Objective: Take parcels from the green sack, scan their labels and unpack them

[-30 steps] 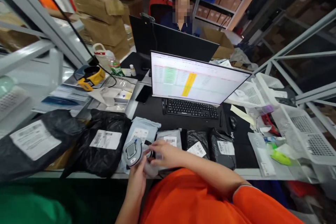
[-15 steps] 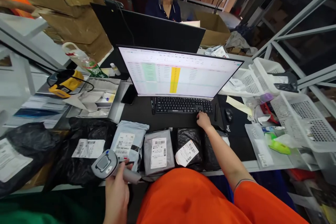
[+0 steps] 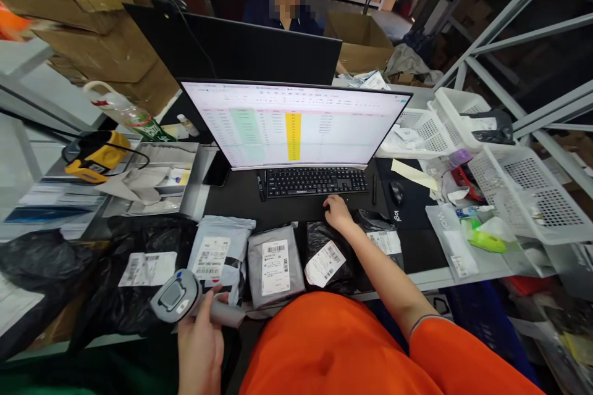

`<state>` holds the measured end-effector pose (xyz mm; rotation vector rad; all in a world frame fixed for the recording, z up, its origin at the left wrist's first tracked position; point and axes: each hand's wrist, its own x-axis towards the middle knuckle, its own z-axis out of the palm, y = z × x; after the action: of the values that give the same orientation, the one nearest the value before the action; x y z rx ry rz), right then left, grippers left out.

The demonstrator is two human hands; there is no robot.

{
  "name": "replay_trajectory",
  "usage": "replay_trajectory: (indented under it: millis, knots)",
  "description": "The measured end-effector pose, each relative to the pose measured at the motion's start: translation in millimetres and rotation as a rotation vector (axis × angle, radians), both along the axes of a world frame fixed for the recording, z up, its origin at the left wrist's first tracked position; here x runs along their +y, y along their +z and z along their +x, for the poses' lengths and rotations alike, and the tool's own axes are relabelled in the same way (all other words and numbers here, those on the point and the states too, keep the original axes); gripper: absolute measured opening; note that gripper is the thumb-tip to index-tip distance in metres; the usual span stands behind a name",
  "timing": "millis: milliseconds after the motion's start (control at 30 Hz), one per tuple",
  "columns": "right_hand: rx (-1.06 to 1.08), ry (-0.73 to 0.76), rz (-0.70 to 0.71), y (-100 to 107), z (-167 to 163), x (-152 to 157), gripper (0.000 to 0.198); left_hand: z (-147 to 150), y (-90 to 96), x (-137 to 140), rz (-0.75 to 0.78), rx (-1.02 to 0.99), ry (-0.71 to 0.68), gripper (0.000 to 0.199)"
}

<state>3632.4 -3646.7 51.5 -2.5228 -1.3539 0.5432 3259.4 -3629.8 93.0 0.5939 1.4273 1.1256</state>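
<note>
My left hand (image 3: 201, 336) is wrapped round the handle of a grey barcode scanner (image 3: 178, 297), low at the left. The scanner's head points left, over a black bagged parcel (image 3: 152, 241). At the front edge of a black keyboard (image 3: 312, 181) is my right hand (image 3: 337, 211), holding nothing, its fingertips by the lower keys. Behind the keyboard a monitor (image 3: 333, 142) shows a spreadsheet with green and yellow columns. Along the desk's near edge lie labelled parcels: a pale blue one (image 3: 236, 237), a grey one (image 3: 254, 256), and black ones, partly under my right forearm.
A mouse (image 3: 396, 192) sits right of the keyboard, a phone (image 3: 217, 170) to the left. White baskets (image 3: 546, 222) stand at the right. A yellow-black device (image 3: 99, 160) and a paper-filled box (image 3: 188, 188) are at the left. A person (image 3: 290, 12) sits behind the monitors.
My right hand has shifted left along the keyboard's front edge, uncovering more of the rightmost black parcel. My left hand still holds the scanner. The whole view has shifted slightly.
</note>
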Motion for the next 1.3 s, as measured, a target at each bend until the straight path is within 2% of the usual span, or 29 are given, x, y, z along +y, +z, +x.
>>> replay_trajectory:
  millis: [100, 200, 467, 633, 800, 900, 967, 1067, 1233, 1300]
  knots:
    - [0.055, 0.104, -0.001, -3.3, -28.7, 2.9, 0.034, -1.1, 1.1, -0.7, -0.031, -0.02, 0.019, 0.041]
    - [0.08, 0.17, -0.019, -5.5, -46.9, 20.3, 0.043, -4.5, 1.7, -2.9, -0.07, -0.039, 0.048, 0.045]
    - [0.084, 0.287, -0.14, -11.0, -85.0, 109.2, 0.072, -20.8, -1.4, -13.5, -0.077, -0.045, 0.135, 0.047]
    - [0.062, 0.257, -0.202, -17.1, -92.7, 142.8, 0.07, -31.5, -3.5, -15.9, -0.091, -0.048, 0.18, 0.051]
    - [0.076, 0.259, -0.191, -19.4, -89.3, 150.7, 0.068, -34.6, -10.4, -15.1, -0.107, -0.077, 0.174, 0.057]
    - [0.109, 0.282, -0.106, -15.5, -92.1, 134.8, 0.066, -32.8, -12.7, -14.4, -0.118, -0.088, 0.15, 0.057]
    - [0.145, 0.303, -0.043, -11.8, -96.6, 111.3, 0.062, -31.1, -12.2, -13.9, -0.123, -0.099, 0.132, 0.057]
    - [0.193, 0.332, 0.043, -8.3, -101.9, 58.0, 0.054, -29.6, -10.0, -13.6, -0.118, -0.111, 0.125, 0.058]
    - [0.114, 0.294, 0.397, -12.3, -86.3, -46.6, 0.045, -30.9, -10.2, -14.7, -0.129, -0.11, 0.088, 0.056]
    - [0.1, 0.256, 0.413, -15.6, -74.2, -80.1, 0.04, -30.9, -11.6, -16.1, -0.123, -0.118, 0.076, 0.054]
